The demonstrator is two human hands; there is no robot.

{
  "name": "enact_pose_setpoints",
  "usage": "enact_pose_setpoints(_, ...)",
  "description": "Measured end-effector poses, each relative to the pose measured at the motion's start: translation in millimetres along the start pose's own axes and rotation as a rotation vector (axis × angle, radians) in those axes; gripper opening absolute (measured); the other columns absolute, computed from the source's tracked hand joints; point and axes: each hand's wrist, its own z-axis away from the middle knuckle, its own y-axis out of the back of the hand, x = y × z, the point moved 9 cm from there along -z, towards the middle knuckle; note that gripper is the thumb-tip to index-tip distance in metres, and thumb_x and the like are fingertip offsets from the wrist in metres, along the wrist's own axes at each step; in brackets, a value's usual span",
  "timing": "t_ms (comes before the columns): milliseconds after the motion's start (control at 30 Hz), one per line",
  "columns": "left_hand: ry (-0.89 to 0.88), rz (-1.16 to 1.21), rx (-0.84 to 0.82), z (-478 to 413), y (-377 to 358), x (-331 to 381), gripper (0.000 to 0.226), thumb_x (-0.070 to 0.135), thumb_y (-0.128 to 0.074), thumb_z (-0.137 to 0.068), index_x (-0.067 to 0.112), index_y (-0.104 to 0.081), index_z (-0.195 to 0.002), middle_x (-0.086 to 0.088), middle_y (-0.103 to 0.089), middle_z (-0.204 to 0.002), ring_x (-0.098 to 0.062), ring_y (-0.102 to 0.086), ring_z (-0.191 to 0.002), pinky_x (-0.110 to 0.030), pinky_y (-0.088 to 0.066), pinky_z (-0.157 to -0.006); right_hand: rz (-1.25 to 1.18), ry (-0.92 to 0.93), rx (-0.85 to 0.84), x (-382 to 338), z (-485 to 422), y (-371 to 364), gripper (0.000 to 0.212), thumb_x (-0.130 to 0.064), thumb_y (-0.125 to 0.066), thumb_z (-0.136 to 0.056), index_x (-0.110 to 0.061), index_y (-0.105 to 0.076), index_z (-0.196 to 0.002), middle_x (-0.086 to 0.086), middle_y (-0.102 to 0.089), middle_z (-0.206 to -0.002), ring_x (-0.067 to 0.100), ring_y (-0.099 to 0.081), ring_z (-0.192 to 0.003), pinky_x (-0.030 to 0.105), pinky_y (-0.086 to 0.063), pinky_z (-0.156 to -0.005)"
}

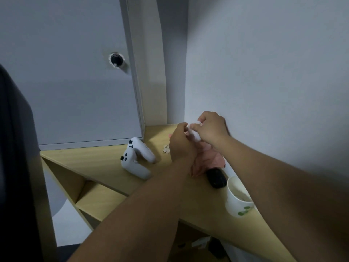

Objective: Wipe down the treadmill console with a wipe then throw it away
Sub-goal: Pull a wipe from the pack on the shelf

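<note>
1. Nearest to the camera, two bare forearms reach forward over a light wooden desk point(105, 163).
2. At the right edge of the desk stands a white cup point(237, 201) with a green print, just beside the right forearm.
3. Behind the cup lies a black oval object point(216, 177), maybe a computer mouse; I cannot tell for sure.
4. A pink soft pack point(211, 159) lies next to it, partly hidden by the hands.
5. Above this pack, the left hand point(181, 143) and the right hand point(212, 127) are close together. Each one pinches the white wipe point(195, 134) with curled fingers, and the wipe is between them, in the air.
6. To the left stands a white game controller point(137, 157) on the desk.
7. Farther back is a grey cabinet door point(75, 91) with a round knob point(116, 60), and a white wall point(264, 72) on the right.
</note>
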Motion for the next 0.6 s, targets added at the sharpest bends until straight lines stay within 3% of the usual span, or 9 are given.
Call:
enact_pose_setpoints(100,-0.066,-0.036,0.098,-6,10,-1,0.031,0.010,-0.061,-0.087,0.014,-0.060,-0.118,0.003,-0.063,-0.099,-0.020,-0.061,-0.089,-0.032,-0.050,-0.079,-0.111,-0.024,0.004,8,5,-1,0.020,-0.006,-0.062,-0.083,-0.010,-0.071,-0.101,0.004,-0.070,-0.101,0.020,-0.063,-0.096,0.013,-0.038,-0.071)
enact_pose_setpoints(200,-0.183,-0.127,0.060,-8,4,8,0.025,0.016,-0.058,-0.093,0.016,-0.066,-0.116,-0.001,-0.069,-0.101,-0.019,-0.062,-0.088,-0.031,-0.049,-0.077,-0.166,0.017,0.096,8,12,5,0.005,-0.012,-0.070,-0.086,-0.009,-0.071,-0.090,0.005,-0.070,-0.091,0.017,-0.060,-0.081,0.001,-0.034,-0.058)
enact_pose_setpoints(267,-0.189,-0.187,0.047,-11,1,10,0.021,0.019,-0.056,-0.093,0.018,-0.071,-0.106,-0.003,-0.071,-0.092,-0.021,-0.063,-0.086,-0.030,-0.046,-0.069,-0.179,0.026,0.148,7,15,8,0.014,-0.021,-0.072,-0.086,-0.009,-0.066,-0.084,0.001,-0.065,-0.082,0.016,-0.057,-0.076,0.004,-0.036,-0.057)
enact_pose_setpoints(367,-0.086,-0.164,0.118,-19,10,3,0.010,0.017,-0.060,-0.088,0.015,-0.069,-0.087,-0.002,-0.070,-0.083,-0.022,-0.063,-0.080,-0.033,-0.049,-0.066,-0.092,0.011,0.126,6,17,5,0.025,-0.030,-0.070,-0.086,-0.007,-0.064,-0.086,-0.002,-0.062,-0.091,0.018,-0.058,-0.085,0.020,-0.033,-0.065)
enact_pose_setpoints(467,-0.010,-0.146,0.161,-24,18,-3,0.011,0.019,-0.069,-0.084,0.013,-0.062,-0.078,-0.002,-0.066,-0.078,-0.022,-0.061,-0.075,-0.032,-0.047,-0.064,-0.031,0.012,0.053,5,16,0,0.017,-0.018,-0.058,-0.093,-0.008,-0.065,-0.082,0.012,-0.068,-0.104,0.027,-0.060,-0.095,0.018,-0.029,-0.067)
enact_pose_setpoints(600,-0.112,-0.165,0.146,-24,18,10,0.008,0.010,-0.067,-0.084,0.008,-0.061,-0.081,-0.002,-0.065,-0.078,-0.023,-0.060,-0.075,-0.031,-0.046,-0.064,-0.089,-0.005,0.080,0,13,5,0.015,-0.015,-0.056,-0.094,-0.011,-0.069,-0.092,0.004,-0.069,-0.091,0.024,-0.062,-0.092,0.022,-0.037,-0.072)
